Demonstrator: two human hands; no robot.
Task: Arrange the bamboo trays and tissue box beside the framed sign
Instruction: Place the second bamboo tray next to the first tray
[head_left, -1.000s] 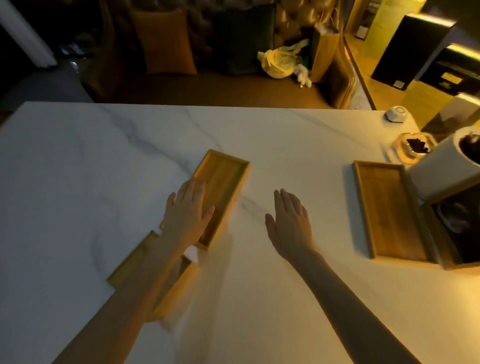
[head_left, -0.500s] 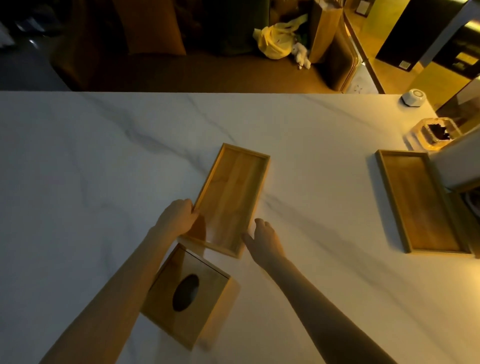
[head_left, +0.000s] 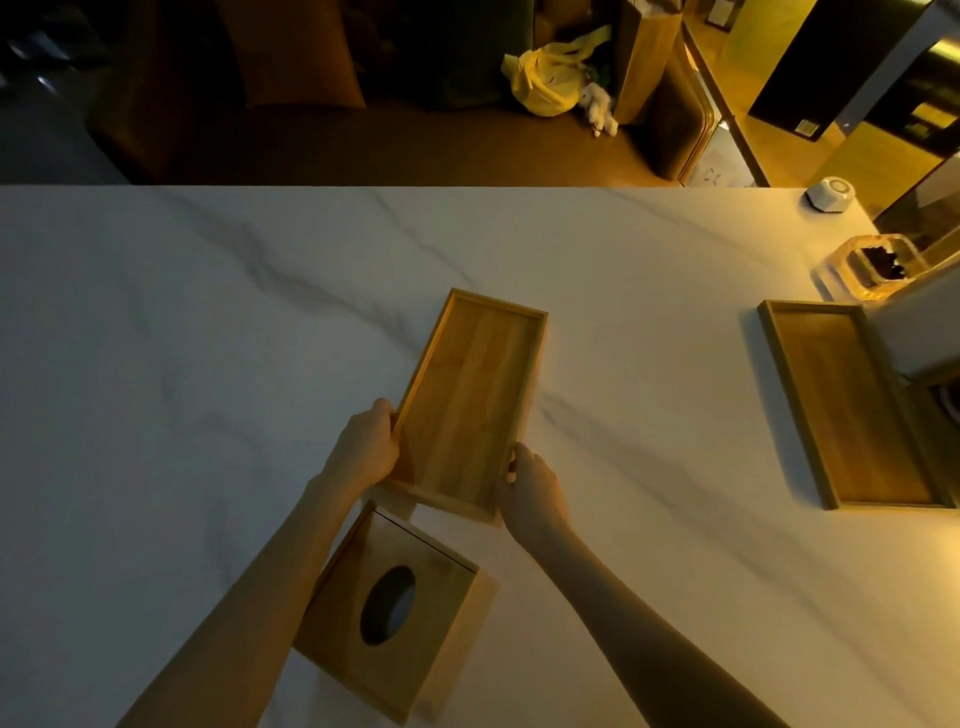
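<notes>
White marbled bench (head_left: 182, 364) carrying, in descending size: wooden tissue box (head_left: 410, 639) near the front edge, no legible writing; central bamboo tray (head_left: 467, 400), angled, its near end gripped between the left hand (head_left: 366, 449) and right hand (head_left: 530, 493), fingers curled closed over opposite rims; second bamboo tray (head_left: 852, 410) at far right.

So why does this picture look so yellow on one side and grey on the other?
Head view: warm light from the right gilds the table there, leaving its left grey; the sofa beyond is nearly black; the wide lens leans things outward at the right edge.
</notes>
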